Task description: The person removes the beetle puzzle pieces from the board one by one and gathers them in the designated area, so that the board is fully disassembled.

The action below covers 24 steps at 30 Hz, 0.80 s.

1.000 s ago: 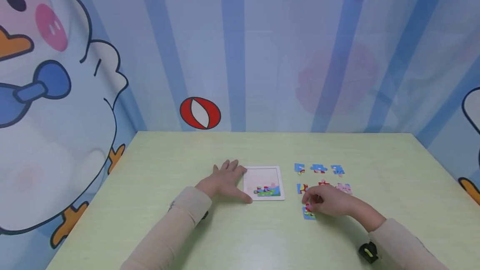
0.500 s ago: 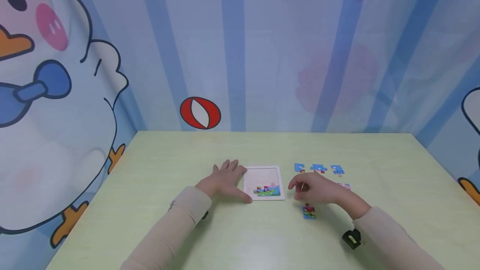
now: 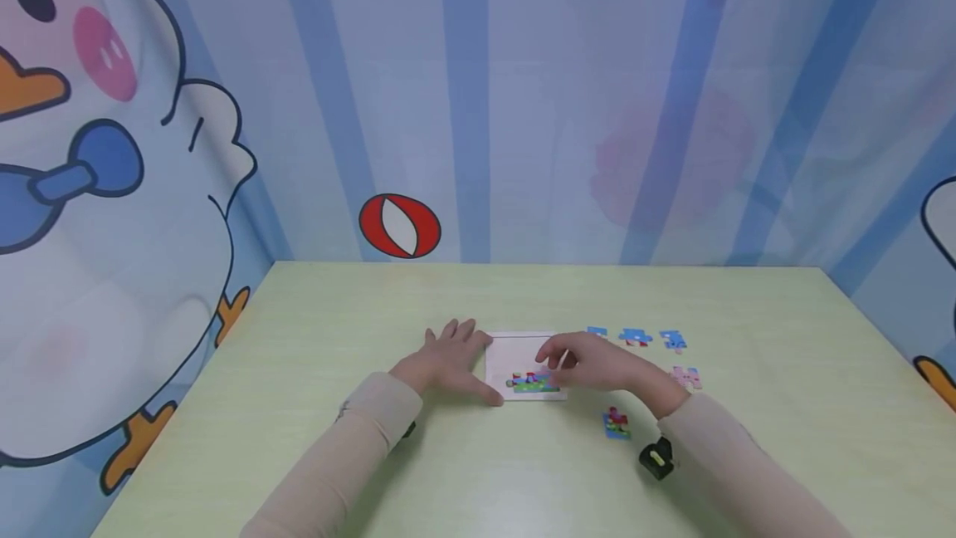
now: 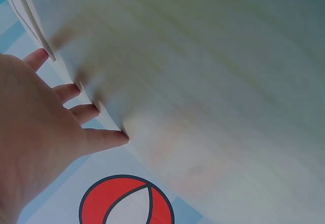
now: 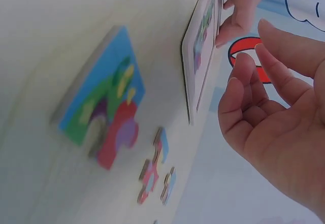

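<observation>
A white square puzzle tray point(image 3: 515, 333) lies on the table, with joined colourful pieces point(image 3: 532, 383) along its bottom. My left hand point(image 3: 451, 362) is spread at its left side, thumb and index finger touching the edge; the left wrist view shows the straight fingers point(image 4: 106, 138). My right hand point(image 3: 597, 362) hovers over the tray's right side, fingers loosely bent. Nothing shows between its fingers point(image 5: 245, 66) in the right wrist view. Nearest it on the table is a loose puzzle piece point(image 3: 616, 423), green, blue and red point(image 5: 124, 94). The right hand hides part of the tray and some pieces.
More loose pieces lie to the right of the tray: blue ones point(image 3: 635, 337) in a back row and a pink one point(image 3: 685, 377) before them. The pale table point(image 3: 358, 297) meets a blue striped backdrop point(image 3: 538, 148) at its far edge.
My right hand has moved left from the loose pieces to above the tray's right side, passing over the gap between. The left hand and the tray have stayed in place.
</observation>
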Motion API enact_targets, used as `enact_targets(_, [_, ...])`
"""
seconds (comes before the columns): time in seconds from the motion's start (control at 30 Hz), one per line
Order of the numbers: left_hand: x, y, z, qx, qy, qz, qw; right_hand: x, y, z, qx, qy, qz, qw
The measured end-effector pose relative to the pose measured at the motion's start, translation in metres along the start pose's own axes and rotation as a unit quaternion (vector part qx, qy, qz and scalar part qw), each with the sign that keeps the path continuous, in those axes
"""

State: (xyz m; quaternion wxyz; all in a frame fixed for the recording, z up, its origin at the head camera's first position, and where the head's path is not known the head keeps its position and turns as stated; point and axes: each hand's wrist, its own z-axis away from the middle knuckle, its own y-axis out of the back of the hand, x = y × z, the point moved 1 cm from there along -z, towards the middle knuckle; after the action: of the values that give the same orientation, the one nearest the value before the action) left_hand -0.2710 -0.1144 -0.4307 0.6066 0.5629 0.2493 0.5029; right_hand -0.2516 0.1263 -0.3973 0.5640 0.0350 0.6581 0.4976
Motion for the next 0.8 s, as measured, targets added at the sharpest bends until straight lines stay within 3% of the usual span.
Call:
enact_targets(0.37, [0.001, -0.002, 0.0, -0.003, -0.003, -0.002, 1.0, -0.005, -0.017, -0.021, -0.015, -0.002, -0.028, 0.9995])
enact_targets(0.8, [0.001, -0.003, 0.0, -0.004, -0.003, -0.005, 1.0, -0.002, -0.028, -0.031, -0.006, -0.015, 0.029, 0.9995])
